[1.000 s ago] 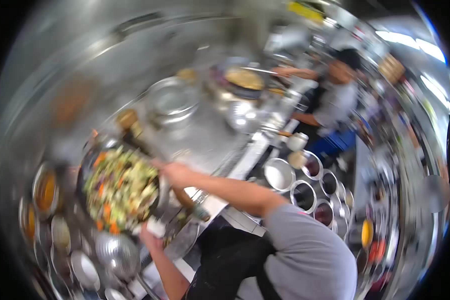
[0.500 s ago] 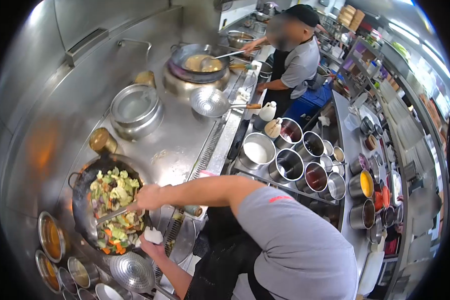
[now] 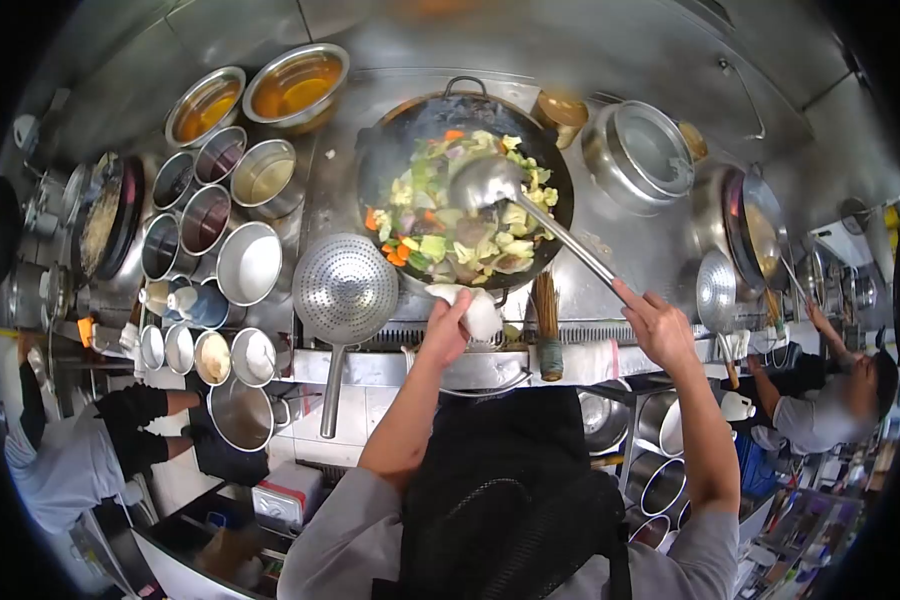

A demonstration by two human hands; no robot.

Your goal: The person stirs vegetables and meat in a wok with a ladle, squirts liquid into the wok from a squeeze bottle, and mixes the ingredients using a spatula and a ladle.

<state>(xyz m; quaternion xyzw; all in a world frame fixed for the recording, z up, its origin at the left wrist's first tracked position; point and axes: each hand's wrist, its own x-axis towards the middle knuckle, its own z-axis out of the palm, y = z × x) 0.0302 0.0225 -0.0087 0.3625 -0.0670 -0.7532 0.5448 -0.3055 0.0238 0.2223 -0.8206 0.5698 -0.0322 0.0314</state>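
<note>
Left hand (image 3: 448, 330) pinching white cloth (image 3: 478, 312) at near rim of wok (image 3: 398, 128), right hand (image 3: 662, 330) gripping ladle (image 3: 492, 182), its bowl over chopped vegetables (image 3: 435, 246) inside the wok, perforated strainer (image 3: 345, 288) just beside it

open: worktop (image 3: 655, 255) before steel pot (image 3: 603, 160) | blocked: strainer (image 3: 345, 290) beside wok (image 3: 395, 140), front-left

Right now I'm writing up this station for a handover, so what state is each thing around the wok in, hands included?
Wok: uncovered, holding vegetables
Vegetables: cut up, mixed
Ladle: held, bowl over the vegetables
Right hand: closed around the ladle's handle
White cloth: bunched, at the wok's near rim
Left hand: gripping the cloth
Perforated strainer: unheld
Brush: unheld, bristles toward the stove
Orange-liquid bowl: uncovered
</note>
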